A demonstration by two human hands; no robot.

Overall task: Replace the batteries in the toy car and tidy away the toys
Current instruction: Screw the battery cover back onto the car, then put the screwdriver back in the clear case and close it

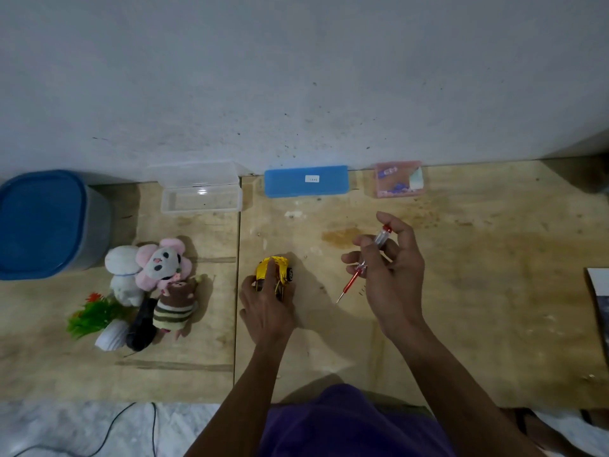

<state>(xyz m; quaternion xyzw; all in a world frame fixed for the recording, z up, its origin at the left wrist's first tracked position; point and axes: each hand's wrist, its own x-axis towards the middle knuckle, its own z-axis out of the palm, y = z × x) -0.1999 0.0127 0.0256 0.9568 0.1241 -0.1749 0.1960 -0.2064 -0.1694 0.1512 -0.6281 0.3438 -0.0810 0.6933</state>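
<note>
A small yellow toy car (280, 268) rests on the wooden board (461, 291), and my left hand (265, 303) grips it from the near side with the forefinger laid over its roof. My right hand (389, 268) is raised a little to the right of the car, holding a red screwdriver (357, 270) with a clear handle, tip pointing down and left. Several soft toys (158, 275) lie in a heap at the left: a white one, a pink flower-shaped one and a striped one.
An open clear plastic box (201, 196), a shut blue case (306, 181) and a small pink box (398, 179) stand along the wall. A blue-lidded tub (43, 222) sits far left. A small fake plant (95, 315) and a dark object (143, 328) lie by the toys.
</note>
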